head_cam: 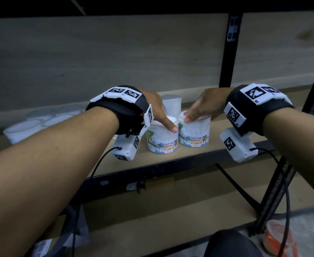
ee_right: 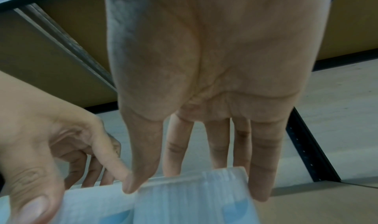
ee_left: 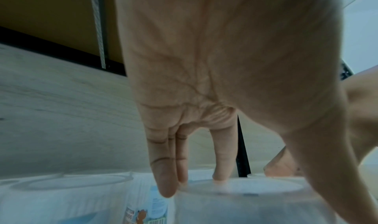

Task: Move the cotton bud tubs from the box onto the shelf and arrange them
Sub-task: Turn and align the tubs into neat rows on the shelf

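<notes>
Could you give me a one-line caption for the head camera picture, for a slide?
Left hand and right hand each grip a white cotton bud tub, side by side on the brown shelf.

White-lidded cotton bud tubs showing pale blue labels with orange lettering and brown bear cartoons, black wristbands carrying black-and-white square markers, tan shelf board edging in black.
</notes>
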A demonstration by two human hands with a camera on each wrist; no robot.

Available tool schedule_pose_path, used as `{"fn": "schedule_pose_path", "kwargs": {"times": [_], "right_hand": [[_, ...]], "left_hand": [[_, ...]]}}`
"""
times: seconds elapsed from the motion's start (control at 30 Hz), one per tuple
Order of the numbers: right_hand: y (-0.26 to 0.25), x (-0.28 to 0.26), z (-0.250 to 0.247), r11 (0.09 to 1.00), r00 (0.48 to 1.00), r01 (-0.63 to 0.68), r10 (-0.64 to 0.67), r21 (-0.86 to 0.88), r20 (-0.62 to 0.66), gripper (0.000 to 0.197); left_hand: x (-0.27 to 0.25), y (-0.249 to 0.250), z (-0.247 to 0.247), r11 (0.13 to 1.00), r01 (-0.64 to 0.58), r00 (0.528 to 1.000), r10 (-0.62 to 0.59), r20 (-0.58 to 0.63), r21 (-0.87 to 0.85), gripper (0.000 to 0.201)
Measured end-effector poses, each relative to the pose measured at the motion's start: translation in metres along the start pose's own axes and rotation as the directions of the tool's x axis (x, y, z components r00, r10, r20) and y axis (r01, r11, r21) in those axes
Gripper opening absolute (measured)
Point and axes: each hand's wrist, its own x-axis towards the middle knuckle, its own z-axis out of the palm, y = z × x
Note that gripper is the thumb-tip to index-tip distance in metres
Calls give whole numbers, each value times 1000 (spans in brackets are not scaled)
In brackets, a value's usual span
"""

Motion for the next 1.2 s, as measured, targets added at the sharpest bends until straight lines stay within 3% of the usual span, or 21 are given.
{"fn": "schedule_pose_path", "kwargs": {"times": [0.9, 1.2], "right_hand": [[3, -27, -4, 1000, 999, 4, -3, -12, 54, 36], [-9, -30, -13, 996, 1000, -4, 7, -87, 29, 37]], "left_hand": [[-32, 16, 0, 1000, -9, 996, 11, 93, -26, 74], [-36, 16, -4, 995, -50, 997, 44, 68, 87, 74]]}}
